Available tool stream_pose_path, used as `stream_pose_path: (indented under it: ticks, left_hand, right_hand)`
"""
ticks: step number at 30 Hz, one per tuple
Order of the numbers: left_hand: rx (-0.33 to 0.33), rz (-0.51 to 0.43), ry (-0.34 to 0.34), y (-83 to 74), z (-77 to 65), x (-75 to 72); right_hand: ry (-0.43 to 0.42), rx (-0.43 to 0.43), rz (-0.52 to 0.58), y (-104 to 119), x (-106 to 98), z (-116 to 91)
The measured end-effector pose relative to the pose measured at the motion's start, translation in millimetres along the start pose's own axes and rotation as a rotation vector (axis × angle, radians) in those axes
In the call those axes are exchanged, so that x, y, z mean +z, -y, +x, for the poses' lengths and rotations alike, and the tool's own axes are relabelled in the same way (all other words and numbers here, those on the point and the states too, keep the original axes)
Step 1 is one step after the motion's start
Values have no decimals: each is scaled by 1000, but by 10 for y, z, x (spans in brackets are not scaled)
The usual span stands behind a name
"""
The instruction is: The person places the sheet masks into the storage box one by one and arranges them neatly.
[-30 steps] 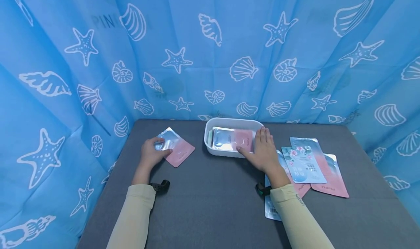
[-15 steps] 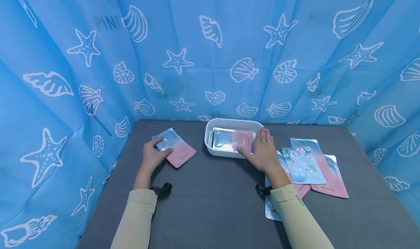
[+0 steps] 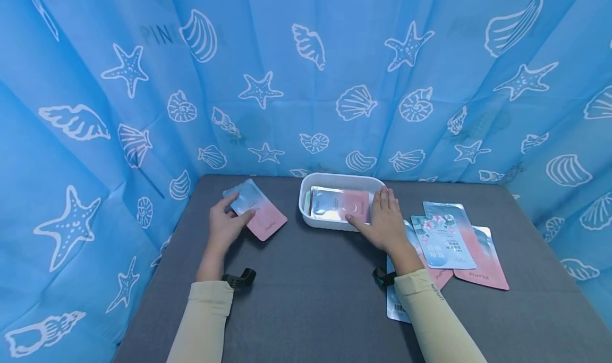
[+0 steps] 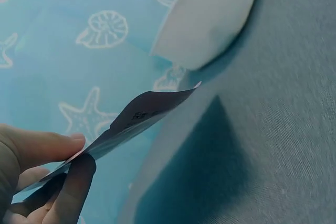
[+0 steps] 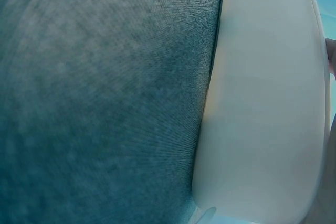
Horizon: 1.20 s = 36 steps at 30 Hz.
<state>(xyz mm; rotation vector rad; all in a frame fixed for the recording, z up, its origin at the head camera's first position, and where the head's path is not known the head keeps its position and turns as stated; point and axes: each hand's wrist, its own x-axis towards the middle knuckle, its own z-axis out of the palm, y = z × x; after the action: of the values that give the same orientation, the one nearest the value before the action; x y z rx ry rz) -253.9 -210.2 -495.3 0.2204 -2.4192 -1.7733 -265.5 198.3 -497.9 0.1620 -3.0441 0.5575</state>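
My left hand (image 3: 226, 227) pinches a blue-and-pink foil face mask packet (image 3: 264, 214) by its edge, between thumb and fingers. In the left wrist view the same packet (image 4: 149, 109) is raised and tilted, with its shadow on the cloth below. To the right stands a white plastic bin (image 3: 330, 224) with several similar packets (image 3: 330, 203) lying flat inside. My right hand (image 3: 387, 225) rests on the bin's right end, fingers straight and together, thumb reaching over the front rim. The right wrist view mostly shows the bin's outer wall (image 5: 265, 98).
More face mask packets (image 3: 487, 262) lie overlapping at the right, one with a flower print (image 3: 444, 241) on top. Part of this pile is under my right forearm. A grey cloth (image 3: 306, 299) covers the table, and a blue shell-print curtain (image 3: 287, 113) hangs behind.
My left hand has raised the packet's far edge up off the cloth and shifted slightly right. My right hand and the bin have stayed in place.
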Motion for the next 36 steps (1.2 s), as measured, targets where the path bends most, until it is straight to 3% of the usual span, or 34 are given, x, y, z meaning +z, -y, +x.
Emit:
stream_pose_path:
  ticks: [11,20,27,36]
  left_hand:
    - [49,-88,-29,-228,-111,69]
    - [99,-154,-38,-362,-198,219]
    - [169,-187,-58,-411,-230,317]
    - [222,-227,-102,-408,-228,295]
  right_hand:
    - [0,4,0,-26,22,22]
    - [-5,0,-8,-33,27,23]
    - [5,1,-1,-35,20,19]
    - [5,0,-1,-41,28,26]
